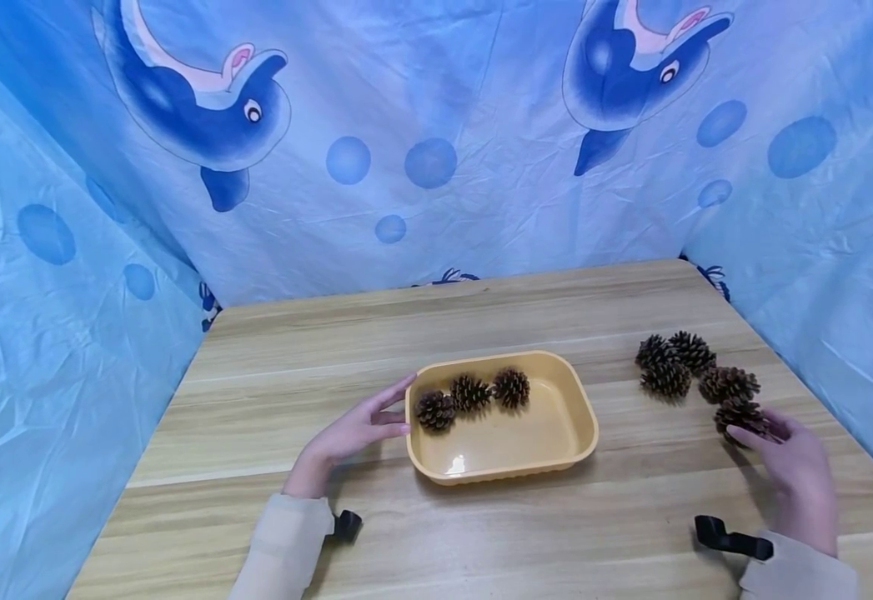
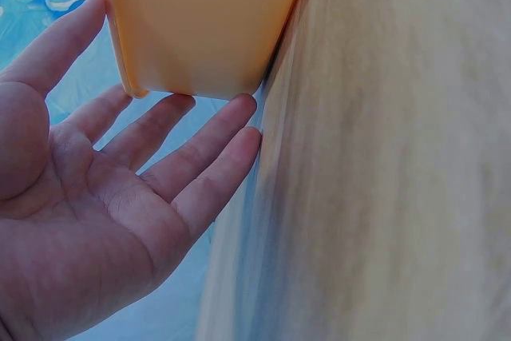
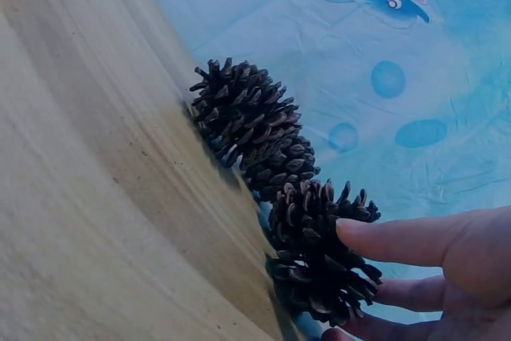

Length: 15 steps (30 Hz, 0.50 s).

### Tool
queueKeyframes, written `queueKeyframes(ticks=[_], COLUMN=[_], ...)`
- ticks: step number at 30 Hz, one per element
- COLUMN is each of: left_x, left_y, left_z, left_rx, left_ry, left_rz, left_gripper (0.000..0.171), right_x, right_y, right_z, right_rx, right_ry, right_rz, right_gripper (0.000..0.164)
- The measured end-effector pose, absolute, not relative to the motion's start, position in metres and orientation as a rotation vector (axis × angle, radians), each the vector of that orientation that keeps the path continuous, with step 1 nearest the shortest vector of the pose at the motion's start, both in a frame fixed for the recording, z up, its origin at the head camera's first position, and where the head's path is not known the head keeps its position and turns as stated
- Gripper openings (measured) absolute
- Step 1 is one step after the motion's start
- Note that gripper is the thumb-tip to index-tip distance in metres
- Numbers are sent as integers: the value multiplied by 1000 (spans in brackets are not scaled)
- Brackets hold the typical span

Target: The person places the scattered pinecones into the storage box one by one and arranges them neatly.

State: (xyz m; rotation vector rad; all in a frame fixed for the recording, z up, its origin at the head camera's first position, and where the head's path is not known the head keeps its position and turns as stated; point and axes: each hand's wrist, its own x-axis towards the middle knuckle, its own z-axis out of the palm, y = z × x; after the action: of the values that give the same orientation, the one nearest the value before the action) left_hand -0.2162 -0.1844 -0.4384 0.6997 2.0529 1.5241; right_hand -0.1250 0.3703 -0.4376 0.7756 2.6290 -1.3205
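Note:
A yellow plastic tray (image 1: 534, 437) sits mid-table with three brown pine cones (image 1: 470, 392) along its back left part. My left hand (image 1: 349, 429) is at the tray's left end, its fairly straight fingers spread and fingertips against the wall; the left wrist view shows the palm facing the yellow side. Far to the right, my right hand (image 1: 796, 458) pinches a pine cone (image 1: 738, 417) between thumb and fingers. In the right wrist view the thumb lies on this pine cone (image 3: 319, 253) from one side, with fingers partly hidden behind it.
Just beyond the right hand lie several more pine cones (image 1: 667, 377), bunched near the right table edge; one (image 1: 729, 384) is right beside the held one. The wooden table (image 1: 271, 358) is bordered by a blue dolphin-print cloth (image 1: 436, 225) at the back and sides.

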Motion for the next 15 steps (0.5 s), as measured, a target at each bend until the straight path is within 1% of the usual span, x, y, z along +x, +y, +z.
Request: queueKeyframes(ticks=[8, 15], left_x=[-215, -215], left_y=[-182, -183], left_z=[-438, -437], left_rx=[694, 693], left_ry=[2040, 2049], left_rz=[1530, 1529], left_gripper=[80, 80], right_x=[-126, -127], right_y=[370, 365], right_z=[-442, -441], right_rx=[859, 939], right_ry=[2691, 2646], right_rz=[-1388, -1358], right_gripper=[73, 74])
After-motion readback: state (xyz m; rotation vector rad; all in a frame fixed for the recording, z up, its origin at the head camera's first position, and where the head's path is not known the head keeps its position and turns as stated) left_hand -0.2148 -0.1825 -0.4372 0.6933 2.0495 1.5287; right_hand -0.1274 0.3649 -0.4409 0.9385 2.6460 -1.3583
